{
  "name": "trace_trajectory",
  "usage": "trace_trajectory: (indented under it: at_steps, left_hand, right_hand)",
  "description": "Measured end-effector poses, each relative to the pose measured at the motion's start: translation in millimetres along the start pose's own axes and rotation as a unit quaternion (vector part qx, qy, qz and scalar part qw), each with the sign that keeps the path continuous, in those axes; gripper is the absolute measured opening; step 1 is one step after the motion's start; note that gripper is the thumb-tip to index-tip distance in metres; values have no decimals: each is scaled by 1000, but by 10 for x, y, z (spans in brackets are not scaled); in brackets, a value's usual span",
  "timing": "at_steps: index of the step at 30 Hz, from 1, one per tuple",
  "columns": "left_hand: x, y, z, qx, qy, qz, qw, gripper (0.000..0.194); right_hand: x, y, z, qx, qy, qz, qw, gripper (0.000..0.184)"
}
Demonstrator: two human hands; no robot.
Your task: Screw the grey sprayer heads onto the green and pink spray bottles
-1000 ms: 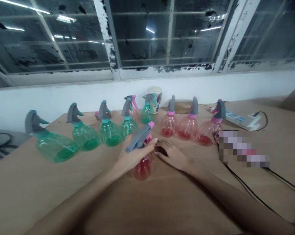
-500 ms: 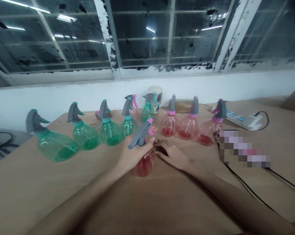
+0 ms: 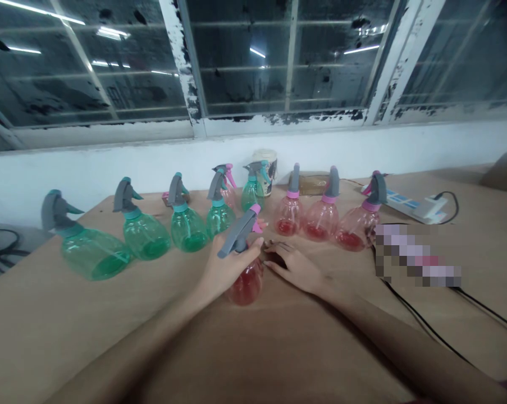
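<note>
My left hand [image 3: 223, 264] is wrapped round the neck of a pink spray bottle [image 3: 245, 287] with a grey and pink trigger head and red liquid inside. The bottle stands upright on the table in front of me. Just right of it, my right hand [image 3: 297, 268] rests on the tabletop, thumb and fingers apart and curved towards the bottle; whether the fingertips touch it I cannot tell. Beyond my left hand stands a green spray bottle [image 3: 220, 217], partly covered by that hand. A pink spray bottle [image 3: 288, 216] is beyond my right hand.
More green bottles [image 3: 146, 238] line the left, more pink ones [image 3: 321, 220] the right. At the back are a printed tub [image 3: 270, 168] and a brown box [image 3: 314, 184]. A power strip [image 3: 413, 206] and black cables [image 3: 421, 320] lie right on the wooden table [image 3: 186, 359], below windows.
The whole view has shifted very slightly. Both hands keep their places, the left still round the pink spray bottle and the right beside it.
</note>
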State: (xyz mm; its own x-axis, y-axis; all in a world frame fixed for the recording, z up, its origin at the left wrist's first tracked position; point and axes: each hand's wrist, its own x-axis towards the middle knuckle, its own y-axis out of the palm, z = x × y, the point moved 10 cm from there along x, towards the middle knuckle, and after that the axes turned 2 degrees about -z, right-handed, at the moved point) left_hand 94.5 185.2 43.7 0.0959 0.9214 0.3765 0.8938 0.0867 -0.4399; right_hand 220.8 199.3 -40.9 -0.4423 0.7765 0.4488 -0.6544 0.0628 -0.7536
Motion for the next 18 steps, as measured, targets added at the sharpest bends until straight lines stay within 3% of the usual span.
trace_trajectory:
  at_steps: [18]
  left_hand:
    - [3, 19, -80, 23, -13, 19, 999, 26]
  right_hand:
    - [1, -6, 12, 3, -8, -2, 1000, 28]
